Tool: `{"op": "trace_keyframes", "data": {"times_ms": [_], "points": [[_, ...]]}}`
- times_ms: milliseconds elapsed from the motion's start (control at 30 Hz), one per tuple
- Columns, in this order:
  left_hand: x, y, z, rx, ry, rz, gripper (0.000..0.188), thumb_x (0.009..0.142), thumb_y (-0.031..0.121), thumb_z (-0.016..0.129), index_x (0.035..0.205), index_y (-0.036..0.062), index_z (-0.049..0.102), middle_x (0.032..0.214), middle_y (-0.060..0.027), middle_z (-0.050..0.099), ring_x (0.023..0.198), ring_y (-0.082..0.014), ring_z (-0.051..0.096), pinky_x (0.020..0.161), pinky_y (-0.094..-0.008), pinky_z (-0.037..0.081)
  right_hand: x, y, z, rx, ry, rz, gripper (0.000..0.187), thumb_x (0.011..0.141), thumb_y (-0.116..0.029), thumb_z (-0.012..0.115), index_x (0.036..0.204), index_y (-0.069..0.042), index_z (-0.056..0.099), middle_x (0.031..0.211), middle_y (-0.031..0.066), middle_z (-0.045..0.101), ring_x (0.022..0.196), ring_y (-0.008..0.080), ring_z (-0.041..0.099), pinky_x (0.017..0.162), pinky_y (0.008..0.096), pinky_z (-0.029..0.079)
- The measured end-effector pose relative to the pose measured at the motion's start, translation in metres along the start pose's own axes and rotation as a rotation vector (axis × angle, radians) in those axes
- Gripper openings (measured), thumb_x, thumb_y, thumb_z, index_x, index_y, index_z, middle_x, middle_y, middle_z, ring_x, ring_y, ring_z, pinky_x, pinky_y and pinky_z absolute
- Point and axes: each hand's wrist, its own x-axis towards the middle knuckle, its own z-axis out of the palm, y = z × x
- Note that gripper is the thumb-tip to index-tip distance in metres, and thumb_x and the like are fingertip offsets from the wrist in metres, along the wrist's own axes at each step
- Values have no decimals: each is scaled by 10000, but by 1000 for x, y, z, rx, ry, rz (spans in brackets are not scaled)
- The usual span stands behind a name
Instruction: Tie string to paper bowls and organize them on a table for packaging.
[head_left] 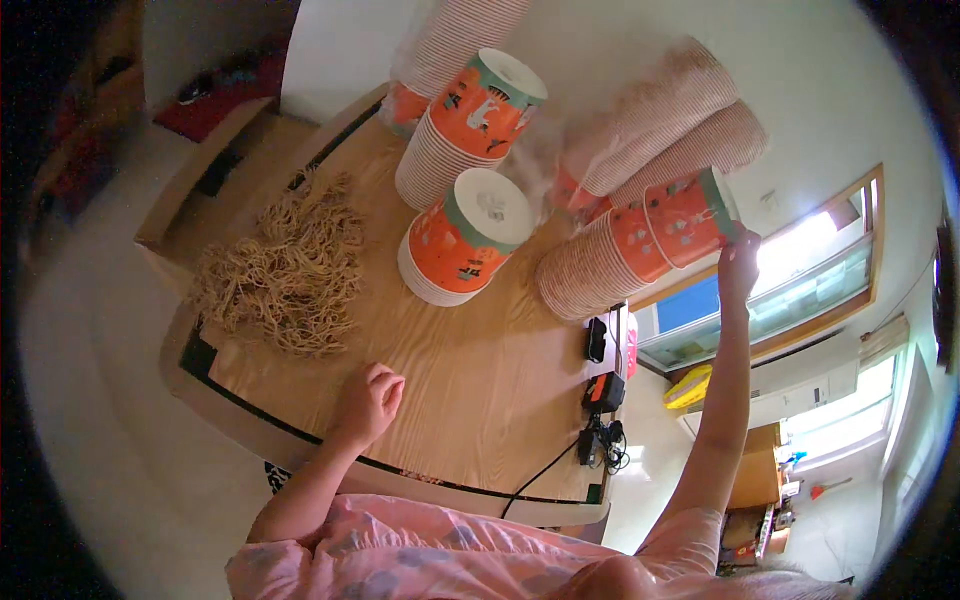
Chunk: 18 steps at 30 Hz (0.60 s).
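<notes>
My right hand (738, 262) reaches up at the right and grips the green base end of an orange paper tub (685, 215), the top one of a tall upside-down stack (590, 265). That top tub sits slightly raised over the one below it. Over the table's near left part, my left hand (370, 405) is curled closed, with nothing visible in it. A short stack of the same paper tubs (460, 245) stands upside down mid-table, and a taller stack (475, 120) rises behind it.
A heap of tan stringy strands (290, 265) lies on the wooden table (470, 370) at the left. Plastic-wrapped tub stacks (650, 120) stand at the back. Black adapters with cables (603, 393) sit by the right edge. A window (790, 260) is beyond.
</notes>
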Motion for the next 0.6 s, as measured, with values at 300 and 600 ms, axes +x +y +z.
{"op": "trace_keyframes", "data": {"times_ms": [300,600], "points": [[0,0,1,-15,-6,-6,57,742,72,627,784,59,591,795,-79,572,755,-280,554,659,-379,458,-10,-1,19,5,-50,-12,375,797,-59,513,1160,-152,502,1040,123,478,813,328,592,623,427,507],[0,-3,0,-2,-20,10,55,740,71,628,776,58,588,812,-81,571,784,-274,549,685,-374,455,-18,-23,20,35,-131,57,410,758,-42,534,1152,-149,495,1027,117,474,816,345,587,615,438,505]]}}
